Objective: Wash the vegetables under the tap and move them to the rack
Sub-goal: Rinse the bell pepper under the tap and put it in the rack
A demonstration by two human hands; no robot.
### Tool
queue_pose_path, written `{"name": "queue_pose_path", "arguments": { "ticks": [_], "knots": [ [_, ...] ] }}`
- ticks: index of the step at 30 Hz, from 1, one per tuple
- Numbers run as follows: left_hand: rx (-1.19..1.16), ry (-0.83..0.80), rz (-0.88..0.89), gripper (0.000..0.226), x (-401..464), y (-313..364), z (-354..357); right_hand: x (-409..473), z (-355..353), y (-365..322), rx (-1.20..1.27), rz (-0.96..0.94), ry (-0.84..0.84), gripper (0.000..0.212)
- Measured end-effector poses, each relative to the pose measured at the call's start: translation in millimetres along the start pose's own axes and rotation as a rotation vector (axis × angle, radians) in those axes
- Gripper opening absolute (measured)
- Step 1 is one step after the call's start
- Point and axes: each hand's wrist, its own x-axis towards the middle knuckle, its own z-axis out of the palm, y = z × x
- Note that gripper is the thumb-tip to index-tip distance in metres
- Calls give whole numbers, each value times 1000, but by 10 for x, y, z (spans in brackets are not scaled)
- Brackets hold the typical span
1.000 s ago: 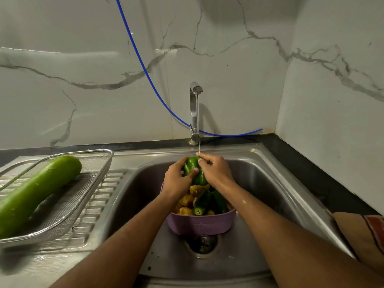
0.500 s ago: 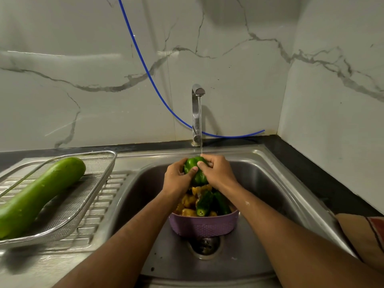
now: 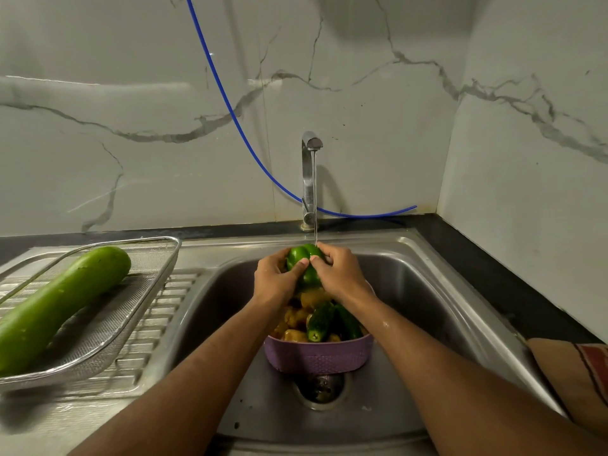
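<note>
Right under the tap (image 3: 311, 166), both hands gripped the green pepper (image 3: 304, 263), left hand (image 3: 275, 280) & right hand (image 3: 339, 274) cupping it so water hit it, w/ the rack (image 3: 144, 291) off left, purple basket (image 3: 317, 355) just below.

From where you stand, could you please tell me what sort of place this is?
Most likely a home kitchen, at the washing-up corner: a steel sink with a running tap, a wire draining rack on the drainboard, and marble-look wall tiles behind.
</note>
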Motion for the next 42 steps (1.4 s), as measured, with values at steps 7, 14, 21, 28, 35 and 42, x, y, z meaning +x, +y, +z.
{"name": "queue_pose_path", "arguments": {
  "ticks": [7, 14, 21, 28, 35, 42],
  "knots": [
    [85, -12, 94, 47, -25, 31, 36, -11, 79, 35, -33, -129, 297, 31],
    [-46, 32, -63, 39, 6, -30, 9, -16, 10, 4, -27, -27, -7, 40],
    [-108, -23, -96, 38, -25, -11, 10, -88, 91, -9, -178, -113, 194, 29],
    [-246, -11, -212, 37, -31, -15, -8, -104, 30, -46, -142, -50, 39, 44],
    [-463, -36, -369, 45, -28, 74, -16, -102, 18, -41, -45, -154, 181, 43],
    [-377, 26, -375, 46, 44, 6, 3, -113, 100, -17, -62, -114, 87, 48]
  ]
}}
